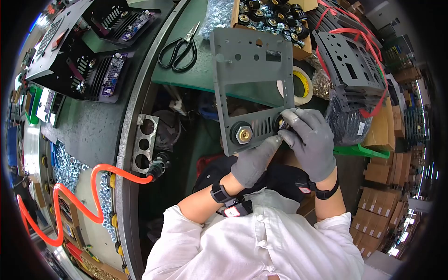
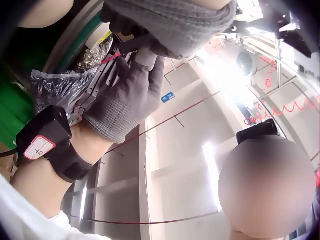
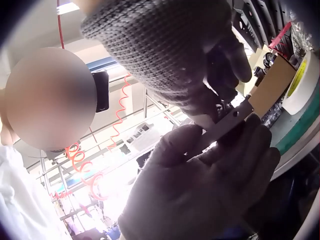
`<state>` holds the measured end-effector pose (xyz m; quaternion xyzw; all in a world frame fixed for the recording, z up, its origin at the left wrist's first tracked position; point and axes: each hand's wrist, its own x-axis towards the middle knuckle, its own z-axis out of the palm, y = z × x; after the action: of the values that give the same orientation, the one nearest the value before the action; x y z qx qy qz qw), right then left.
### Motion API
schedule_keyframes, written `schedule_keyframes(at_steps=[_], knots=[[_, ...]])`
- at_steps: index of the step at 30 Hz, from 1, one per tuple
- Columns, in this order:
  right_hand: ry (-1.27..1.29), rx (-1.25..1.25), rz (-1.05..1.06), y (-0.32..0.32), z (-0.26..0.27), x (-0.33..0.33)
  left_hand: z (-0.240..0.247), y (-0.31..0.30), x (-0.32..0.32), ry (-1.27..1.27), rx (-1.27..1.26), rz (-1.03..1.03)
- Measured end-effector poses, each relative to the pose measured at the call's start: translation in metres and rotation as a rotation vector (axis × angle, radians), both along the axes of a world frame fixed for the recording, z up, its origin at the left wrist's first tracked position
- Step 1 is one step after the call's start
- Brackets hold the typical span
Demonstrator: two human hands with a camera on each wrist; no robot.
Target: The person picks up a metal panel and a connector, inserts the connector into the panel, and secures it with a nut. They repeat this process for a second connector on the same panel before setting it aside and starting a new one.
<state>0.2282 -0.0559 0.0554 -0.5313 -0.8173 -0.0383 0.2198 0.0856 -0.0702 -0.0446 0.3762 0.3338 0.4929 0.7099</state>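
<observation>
A grey sheet-metal panel (image 1: 242,43) with a large rectangular cutout stands tilted in front of the person. My gloved left hand (image 1: 255,163) grips its lower edge; in the right wrist view the thumb and fingers lie on both sides of the panel's edge (image 3: 230,126). A black round foot with a brass-coloured hex nut (image 1: 243,135) sits at the panel's lower left corner. At the lower right corner, my gloved right hand (image 1: 311,142) pinches a second black foot (image 1: 281,123), partly hidden by the fingers.
Scissors (image 1: 181,50) lie on the green bench beside a box of black feet (image 1: 275,21). A tape roll (image 1: 302,85) and stacked grey panels (image 1: 350,60) are to the right. An orange coiled hose (image 1: 96,196) and black housings with circuit boards (image 1: 114,74) are left.
</observation>
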Motion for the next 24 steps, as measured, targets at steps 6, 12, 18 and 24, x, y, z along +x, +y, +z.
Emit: schedule_keyframes(at_steps=[6, 12, 18, 24], knots=[[-0.093, -0.039, -0.102, -0.014, 0.016, -0.011, 0.009, -0.002, -0.009, 0.207, 0.533, -0.017], [-0.271, 0.068, -0.018, -0.016, 0.018, -0.004, 0.025, -0.008, -0.002, -0.123, -0.017, -0.035], [0.113, 0.013, -0.099, -0.017, 0.020, -0.002, 0.028, -0.015, 0.002, -0.107, 0.102, -0.138], [0.144, 0.166, -0.313, -0.014, 0.023, -0.001, 0.021, -0.023, 0.008, 0.242, 0.355, -0.146]])
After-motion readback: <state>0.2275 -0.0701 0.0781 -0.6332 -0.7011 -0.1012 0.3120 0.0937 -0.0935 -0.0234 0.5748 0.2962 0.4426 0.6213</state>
